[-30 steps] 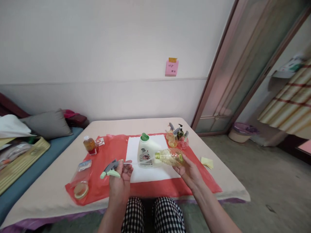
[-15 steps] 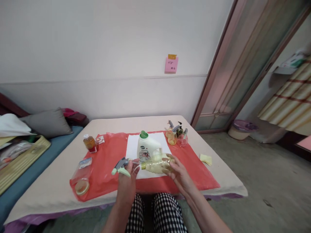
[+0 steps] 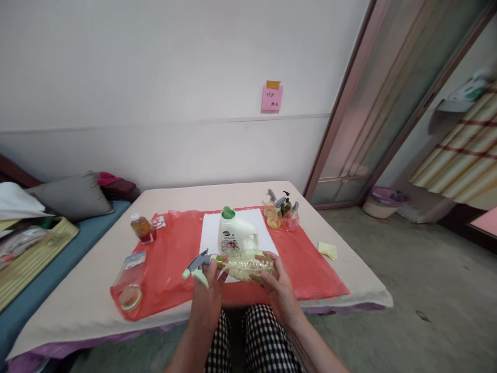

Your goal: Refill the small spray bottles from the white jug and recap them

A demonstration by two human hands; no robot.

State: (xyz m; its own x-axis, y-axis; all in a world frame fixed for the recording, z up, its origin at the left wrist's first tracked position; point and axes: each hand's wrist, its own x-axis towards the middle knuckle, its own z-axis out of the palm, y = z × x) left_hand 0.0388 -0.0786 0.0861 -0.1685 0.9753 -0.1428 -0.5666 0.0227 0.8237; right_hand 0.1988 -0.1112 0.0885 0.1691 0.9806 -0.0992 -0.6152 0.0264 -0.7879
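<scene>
A clear yellowish spray bottle [image 3: 245,265] lies sideways in front of me, above the red sheet's near part. My right hand [image 3: 282,287] is wrapped round its base end. My left hand [image 3: 208,287] grips the grey and pale green trigger sprayer head [image 3: 199,265] at the bottle's neck. The head meets the neck; whether it is screwed on I cannot tell. Behind the bottle, a white jug [image 3: 236,233] with a green cap [image 3: 228,213] stands upright on white paper [image 3: 267,230].
A red plastic sheet [image 3: 176,248] covers the table's middle. Several spray and pump bottles [image 3: 280,211] stand at back right, near yellow cloths [image 3: 327,250]. At left are an amber bottle [image 3: 142,228], a clear packet [image 3: 134,264] and a tape roll [image 3: 130,298].
The sprayer head and bottle have come together: the gap at the neck, where the tube showed, has closed. My right hand has moved slightly left along with the bottle.
</scene>
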